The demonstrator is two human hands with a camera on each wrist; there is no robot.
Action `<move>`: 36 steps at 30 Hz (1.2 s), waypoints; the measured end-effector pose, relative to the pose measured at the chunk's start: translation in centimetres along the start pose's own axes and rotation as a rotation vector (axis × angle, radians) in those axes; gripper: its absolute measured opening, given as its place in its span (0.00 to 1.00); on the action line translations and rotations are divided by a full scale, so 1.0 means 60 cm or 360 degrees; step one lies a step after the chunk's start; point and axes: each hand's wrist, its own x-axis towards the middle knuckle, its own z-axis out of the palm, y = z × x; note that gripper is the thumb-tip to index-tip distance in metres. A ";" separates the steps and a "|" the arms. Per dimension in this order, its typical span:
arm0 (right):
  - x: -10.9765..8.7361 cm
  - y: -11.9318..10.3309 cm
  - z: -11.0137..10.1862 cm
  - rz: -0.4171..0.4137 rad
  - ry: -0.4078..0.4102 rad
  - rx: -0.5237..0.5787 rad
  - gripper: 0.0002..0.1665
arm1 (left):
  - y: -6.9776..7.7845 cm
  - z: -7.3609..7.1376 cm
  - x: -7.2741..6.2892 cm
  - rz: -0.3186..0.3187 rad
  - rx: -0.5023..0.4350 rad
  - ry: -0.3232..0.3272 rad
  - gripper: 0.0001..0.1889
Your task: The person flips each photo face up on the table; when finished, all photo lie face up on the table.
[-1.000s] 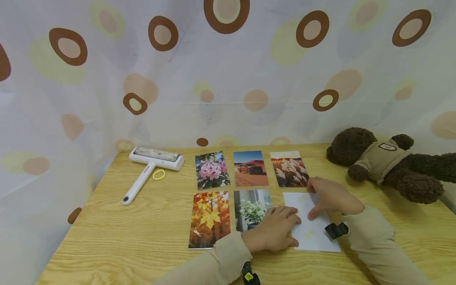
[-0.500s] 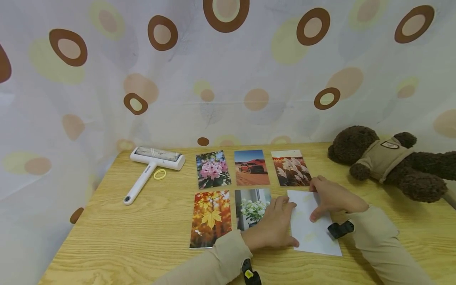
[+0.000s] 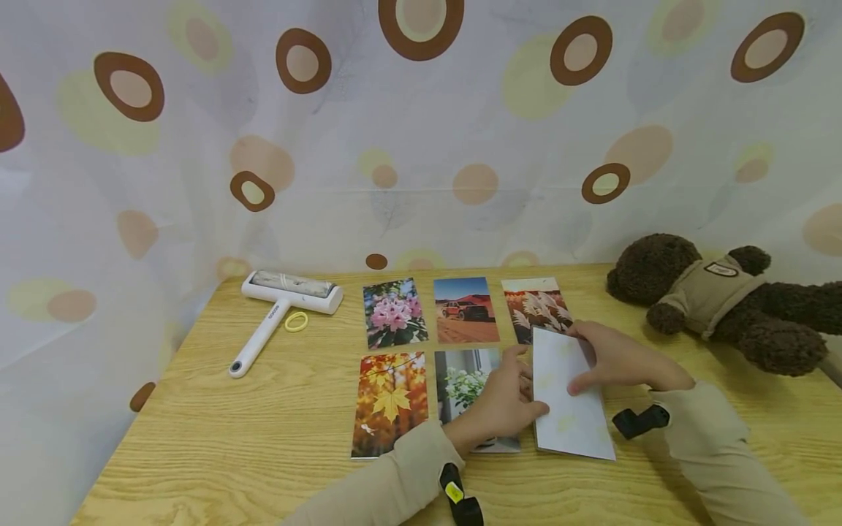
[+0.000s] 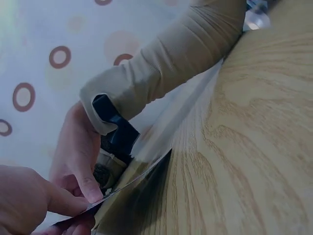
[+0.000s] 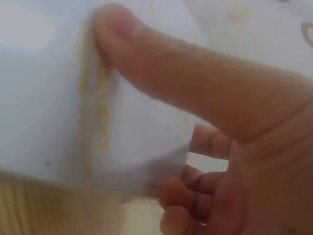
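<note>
A photo print (image 3: 571, 420) is tilted up off the table, its white back with faint yellow lettering facing me. My left hand (image 3: 503, 400) pinches its left edge, thumb on the white side. My right hand (image 3: 618, 356) grips the right edge; in the right wrist view the thumb (image 5: 161, 63) presses the white back and the fingers curl behind. From the left wrist view the print (image 4: 142, 183) shows nearly edge-on above the wood, its underside dark. Partly hidden under my left hand lies a photo of white potted flowers (image 3: 463, 383).
Face-up photos lie in rows: pink flowers (image 3: 395, 314), a red off-road car (image 3: 467, 310), reed plumes (image 3: 536, 303) and a maple leaf (image 3: 389, 405). At left are a white lint roller (image 3: 263, 336) and a yellow ring (image 3: 297, 321). A brown teddy bear (image 3: 710, 292) lies at right.
The white-backed print lay flat with both hands on it; now it is raised and tilted, its upper end overlapping the reed photo. My left fingers have moved from its top to its left edge.
</note>
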 end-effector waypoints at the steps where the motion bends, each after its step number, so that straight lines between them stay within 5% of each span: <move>1: 0.000 -0.001 -0.001 -0.0006 0.0009 0.0011 0.47 | 0.000 -0.001 0.001 -0.0013 -0.0071 -0.0009 0.43; 10: -0.007 -0.005 -0.004 -0.0031 -0.0018 0.0184 0.53 | 0.006 -0.004 0.002 -0.0137 -0.0552 -0.0054 0.33; 20: -0.001 -0.018 -0.007 -0.0481 0.0026 0.0327 0.60 | 0.010 -0.006 0.004 -0.0249 -0.0693 -0.0087 0.34; 31: -0.003 -0.029 -0.014 -0.0719 0.0102 0.0339 0.39 | 0.016 -0.008 0.004 -0.0049 -0.0907 -0.0292 0.26; 36: -0.010 -0.030 -0.024 -0.0607 0.0075 0.0445 0.18 | 0.012 -0.007 0.003 0.0001 -0.0822 -0.0380 0.27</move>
